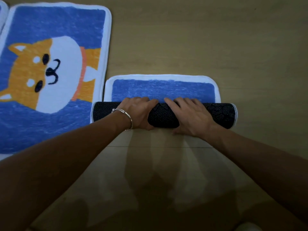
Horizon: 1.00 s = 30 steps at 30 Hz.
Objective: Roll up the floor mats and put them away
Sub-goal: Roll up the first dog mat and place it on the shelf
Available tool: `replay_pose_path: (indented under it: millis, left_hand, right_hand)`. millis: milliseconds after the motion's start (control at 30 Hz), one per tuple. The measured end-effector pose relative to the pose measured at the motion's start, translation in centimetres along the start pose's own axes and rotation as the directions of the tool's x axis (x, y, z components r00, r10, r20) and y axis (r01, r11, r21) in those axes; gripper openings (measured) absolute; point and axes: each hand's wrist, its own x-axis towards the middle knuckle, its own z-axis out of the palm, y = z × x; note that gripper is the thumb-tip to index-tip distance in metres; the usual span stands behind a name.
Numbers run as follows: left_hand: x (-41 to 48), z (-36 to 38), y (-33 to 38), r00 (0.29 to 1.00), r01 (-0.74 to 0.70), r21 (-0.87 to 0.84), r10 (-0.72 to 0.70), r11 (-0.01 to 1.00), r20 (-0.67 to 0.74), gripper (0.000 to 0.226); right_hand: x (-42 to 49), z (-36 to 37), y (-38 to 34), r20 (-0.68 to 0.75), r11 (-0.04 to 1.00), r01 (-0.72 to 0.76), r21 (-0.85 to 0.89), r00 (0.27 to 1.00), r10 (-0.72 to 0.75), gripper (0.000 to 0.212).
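At the far left edge, a sliver of a white-bordered mat [2, 15] shows in the top corner, too cut off to tell more. Just beside it lies a flat blue plush floor mat with a white border and an orange-and-white dog face [50, 72], spread open on the light brown wooden floor [200, 39], the dog's head turned sideways.

Just right of that mat's lower edge is a second blue plush floor mat with a white border [163, 90], mostly wound up. Its near part forms a thick roll of dark backing with fine pale dots [164, 115] that lies crosswise on the floor, and only a short blue strip stays flat beyond the roll. The roll's left end almost touches the dog mat.

The left hand [138, 114] grips the roll left of its middle, fingers curled over the top and down its far side. A thin silver bangle [124, 117] sits on that wrist. The right hand [191, 117] clasps the roll right of the middle, fingers spread over the top, thumb tucked against the near side by the floor. Both forearms reach in from the bottom corners, with soft shadows on the floor between them.
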Motion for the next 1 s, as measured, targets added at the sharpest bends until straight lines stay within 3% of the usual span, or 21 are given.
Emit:
replay_pose_path:
  millis: [133, 233, 333, 400, 467, 533, 667, 767, 867, 933, 1000]
  left_hand:
    - [-0.4, -0.2, -0.9, 0.997, -0.062, 0.093, 0.057, 0.994, 0.055, 0.109]
    - [-0.5, -0.5, -0.8, 0.997, -0.029, 0.116, 0.021, 0.993, 0.070, 0.101]
    - [-0.1, -0.8, -0.2, 0.997, -0.012, 0.089, 0.005, 0.996, 0.075, 0.077]
    - [0.5, -1.3, -0.2, 0.990, 0.001, 0.030, -0.006, 1.000, 0.142, 0.070]
    - [1.0, -1.5, -0.3, 0.979, 0.017, -0.005, -0.016, 1.000, 0.203, 0.070]
    - [1.0, -1.4, -0.3, 0.970, 0.024, -0.024, -0.017, 0.999, 0.244, 0.075]
    - [-0.1, -1.3, -0.4, 0.973, -0.001, 0.020, -0.004, 1.000, 0.230, 0.110]
    - [-0.4, -0.8, -0.1, 0.985, -0.018, 0.003, 0.017, 1.000, 0.169, 0.093]
    - [0.2, -0.9, 0.0, 0.978, -0.017, -0.036, 0.024, 0.999, 0.207, 0.072]
    - [0.7, -1.3, 0.0, 0.958, -0.003, -0.032, 0.013, 0.999, 0.288, 0.071]
    - [0.7, -1.1, -0.2, 0.944, 0.007, -0.084, 0.021, 0.996, 0.329, 0.075]
  right_hand:
    - [1.7, -1.4, 0.7, 0.107, 0.985, -0.037, 0.171, 0.994, 0.019, 0.065]
    - [2.2, -2.3, 1.5, 0.229, 0.957, -0.054, 0.283, 0.973, -0.013, 0.057]
    - [1.7, -1.9, 1.5, 0.202, 0.963, -0.029, 0.269, 0.979, -0.027, 0.070]
    - [1.3, -1.5, 1.4, 0.149, 0.987, 0.002, 0.163, 0.988, -0.027, 0.091]
    - [1.0, -1.3, 1.2, 0.119, 0.996, 0.002, 0.087, 0.993, -0.012, 0.100]
    - [1.1, -1.2, 1.0, 0.119, 0.995, -0.014, 0.101, 0.993, 0.002, 0.089]
    - [1.8, -2.1, 1.2, 0.205, 0.969, -0.050, 0.243, 0.979, -0.001, 0.065]
    - [1.8, -2.5, 1.4, 0.312, 0.932, -0.093, 0.350, 0.950, -0.022, 0.069]
    - [1.4, -2.9, 1.4, 0.332, 0.905, -0.115, 0.410, 0.943, -0.031, 0.094]
    - [1.0, -3.0, 1.4, 0.307, 0.913, -0.104, 0.396, 0.951, -0.025, 0.100]
    - [1.1, -3.0, 1.2, 0.324, 0.924, -0.104, 0.369, 0.946, -0.023, 0.092]
